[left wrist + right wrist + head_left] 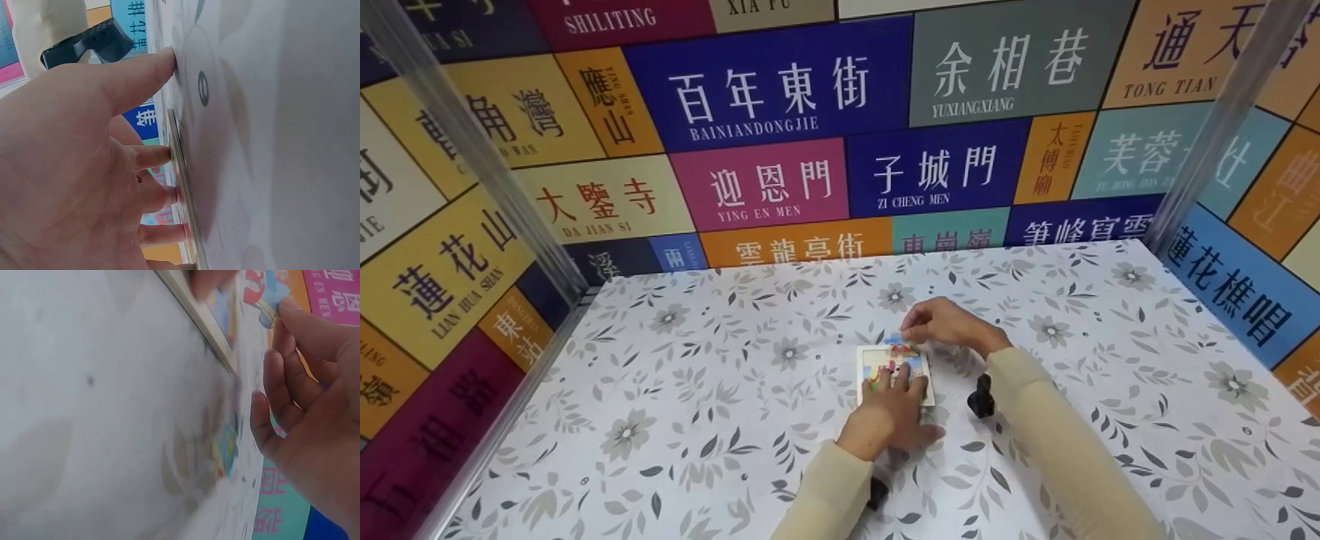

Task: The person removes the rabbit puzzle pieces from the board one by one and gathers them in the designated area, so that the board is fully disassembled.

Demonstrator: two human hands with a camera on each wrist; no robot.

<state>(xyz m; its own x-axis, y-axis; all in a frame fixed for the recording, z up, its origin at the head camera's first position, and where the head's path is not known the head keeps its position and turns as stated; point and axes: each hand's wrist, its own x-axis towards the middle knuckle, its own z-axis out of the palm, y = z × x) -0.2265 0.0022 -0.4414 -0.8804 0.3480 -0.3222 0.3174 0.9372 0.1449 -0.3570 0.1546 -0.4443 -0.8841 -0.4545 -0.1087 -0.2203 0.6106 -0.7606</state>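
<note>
A small picture puzzle board (861,375) with a pale rim lies flat on the table. Spread across it, the fingers of my left hand (892,416) press on its printed face and hide much of the picture. In the left wrist view those fingertips meet the thin board (188,208) from above, and the thumb (149,73) touches the tablecloth. Just beyond the board's far edge, my right hand (952,326) pinches a red and blue puzzle piece (275,289) between thumb and forefinger. Its other fingers are loosely curled. A second colourful piece (226,450) lies on the cloth near that hand.
The table wears a white cloth (697,420) with grey leaves and flowers. Around it stand panels (769,82) with Chinese lettering, joined by clear corner posts (487,142). Each wrist carries a black camera mount (981,399).
</note>
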